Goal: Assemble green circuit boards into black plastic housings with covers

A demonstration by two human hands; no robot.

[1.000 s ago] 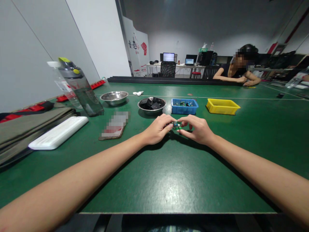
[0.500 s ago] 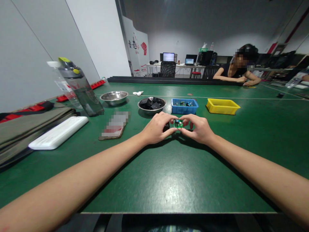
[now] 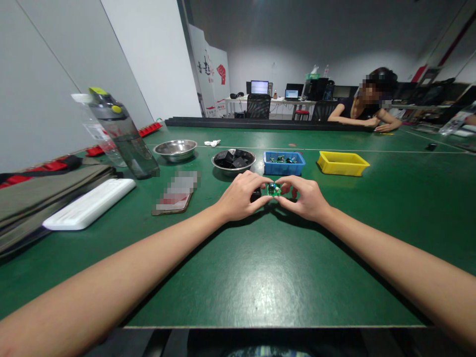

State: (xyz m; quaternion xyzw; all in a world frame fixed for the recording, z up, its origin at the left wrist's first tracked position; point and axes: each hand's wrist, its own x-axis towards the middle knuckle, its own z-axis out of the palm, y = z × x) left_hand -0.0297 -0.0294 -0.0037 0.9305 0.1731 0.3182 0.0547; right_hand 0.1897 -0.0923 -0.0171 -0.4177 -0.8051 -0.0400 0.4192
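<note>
A small green circuit board [image 3: 274, 189] with tiny parts on it is pinched between my two hands, just above the table. My left hand [image 3: 243, 196] grips its left edge with thumb and fingertips. On the opposite edge, my right hand [image 3: 305, 197] holds it the same way. Something black [image 3: 256, 194] shows under the left palm, mostly hidden by the fingers. Just beyond the hands are a metal bowl of black box-like pieces [image 3: 234, 161] and a blue bin [image 3: 284, 167] with more circuit boards in it.
A yellow bin [image 3: 342, 163] stands to the right, a second metal bowl [image 3: 176, 150] to the left. Nearer on the left lie a phone [image 3: 176, 196], a white slab-shaped object [image 3: 91, 206] and a bag [image 3: 48, 193], with a tilted water bottle [image 3: 128, 139]. A person [image 3: 366, 106] leans on the far side.
The circuit board has tilted slightly between my fingertips. Both hands stay in nearly the same place.
</note>
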